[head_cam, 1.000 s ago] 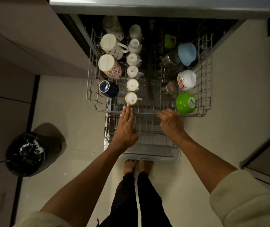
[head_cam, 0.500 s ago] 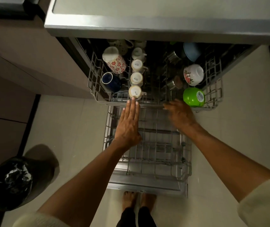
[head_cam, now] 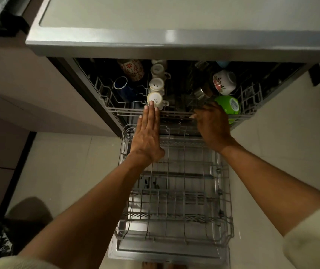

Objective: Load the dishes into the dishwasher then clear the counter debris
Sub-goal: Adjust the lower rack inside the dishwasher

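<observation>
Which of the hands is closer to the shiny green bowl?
The right. The right hand rests on the upper rack's front edge, right beside the green bowl, seemingly touching it. The left hand is farther left, fingertips by a small white cup.

Bare forearms here, a cream fleecy sleeve (head_cam: 314,241) pushed up on the right arm, a matching cream cuff (head_cam: 21,263) on the left.
</observation>
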The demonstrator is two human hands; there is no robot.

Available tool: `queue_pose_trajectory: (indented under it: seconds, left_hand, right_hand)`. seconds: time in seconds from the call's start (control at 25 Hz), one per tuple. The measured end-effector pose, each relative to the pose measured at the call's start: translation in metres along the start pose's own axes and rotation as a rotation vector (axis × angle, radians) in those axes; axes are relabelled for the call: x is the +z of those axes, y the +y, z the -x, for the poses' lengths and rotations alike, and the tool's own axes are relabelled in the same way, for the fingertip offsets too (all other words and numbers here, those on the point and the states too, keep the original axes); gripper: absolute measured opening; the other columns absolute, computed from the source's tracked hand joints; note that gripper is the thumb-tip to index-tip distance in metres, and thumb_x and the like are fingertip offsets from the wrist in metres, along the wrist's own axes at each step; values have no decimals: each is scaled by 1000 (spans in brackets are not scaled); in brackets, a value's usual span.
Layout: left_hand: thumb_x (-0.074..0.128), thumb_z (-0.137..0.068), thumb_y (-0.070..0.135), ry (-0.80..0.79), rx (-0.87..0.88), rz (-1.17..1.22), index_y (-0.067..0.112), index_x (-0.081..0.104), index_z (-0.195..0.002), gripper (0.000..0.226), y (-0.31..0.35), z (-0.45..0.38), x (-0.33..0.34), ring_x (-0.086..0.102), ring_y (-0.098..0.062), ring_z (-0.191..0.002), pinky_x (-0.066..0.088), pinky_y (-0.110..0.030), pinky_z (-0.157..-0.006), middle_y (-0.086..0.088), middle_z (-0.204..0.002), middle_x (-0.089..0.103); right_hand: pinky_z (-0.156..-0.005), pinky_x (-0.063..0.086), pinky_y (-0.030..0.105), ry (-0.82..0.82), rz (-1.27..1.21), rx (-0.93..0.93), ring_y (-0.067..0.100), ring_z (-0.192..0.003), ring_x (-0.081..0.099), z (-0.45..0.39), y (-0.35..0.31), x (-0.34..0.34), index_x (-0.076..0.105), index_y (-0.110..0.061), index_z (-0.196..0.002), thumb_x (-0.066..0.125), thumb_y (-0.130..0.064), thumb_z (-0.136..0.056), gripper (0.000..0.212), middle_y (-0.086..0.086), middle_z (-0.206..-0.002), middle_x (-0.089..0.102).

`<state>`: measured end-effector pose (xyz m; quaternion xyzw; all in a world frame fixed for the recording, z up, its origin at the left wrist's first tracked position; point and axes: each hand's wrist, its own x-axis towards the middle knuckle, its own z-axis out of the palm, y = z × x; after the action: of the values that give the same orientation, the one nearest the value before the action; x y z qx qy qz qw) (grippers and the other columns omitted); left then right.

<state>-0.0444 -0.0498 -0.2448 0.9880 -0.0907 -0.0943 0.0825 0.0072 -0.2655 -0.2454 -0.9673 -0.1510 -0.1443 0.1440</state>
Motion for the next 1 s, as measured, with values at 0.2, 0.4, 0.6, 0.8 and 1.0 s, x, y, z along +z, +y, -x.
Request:
queue_pose_trajectory:
  seconds: [0.2, 0.4, 0.6, 0.8, 1.0]
  left_hand:
    - [60, -68, 27, 37, 0, 1, 4, -23, -152, 121, -1, -6, 8, -28, -29, -148, 0, -46, -125, -16, -159, -32]
    - [60, -64, 22, 85, 12, 20, 4, -20, -153, 122, -3, -9, 13, -27, -29, -149, -3, -46, -125, -15, -160, -30]
    - [67, -65, 25, 101, 27, -11, 6, -21, -154, 126, -1, -32, 11, -25, -29, -150, -5, -45, -125, -14, -161, -28]
    - [80, -66, 50, 112, -31, -37, 9, -24, -153, 142, -1, -78, 7, -22, -31, -150, -8, -44, -121, -14, -161, -28]
    - [76, -68, 52, 116, 21, -42, 8, -23, -153, 138, -3, -75, 11, -23, -30, -150, -7, -43, -123, -15, -161, -29]
  right_hand:
    - [-121, 24, 49, -42, 153, 336, 42, -147, 25, 44, -22, 15, 31, 6, -151, 43, -25, -101, 60, 27, -157, 29]
    - [-125, 11, 48, -192, 222, 377, 35, -154, -6, 79, -24, 21, -4, 5, -156, 46, -45, -99, 91, 25, -164, -13]
    - [-125, 12, 46, -171, 183, 393, 35, -154, -1, 53, -12, 22, -4, 4, -156, 60, -28, -90, 97, 24, -165, -9]
    - [-125, 15, 46, -235, 164, 378, 34, -154, 2, 16, 6, 17, -2, 1, -158, 71, -21, -83, 107, 20, -165, -11]
    - [-126, 13, 43, -265, 118, 400, 33, -154, 0, 17, 4, 15, -8, 0, -157, 77, -21, -75, 120, 18, -165, -17]
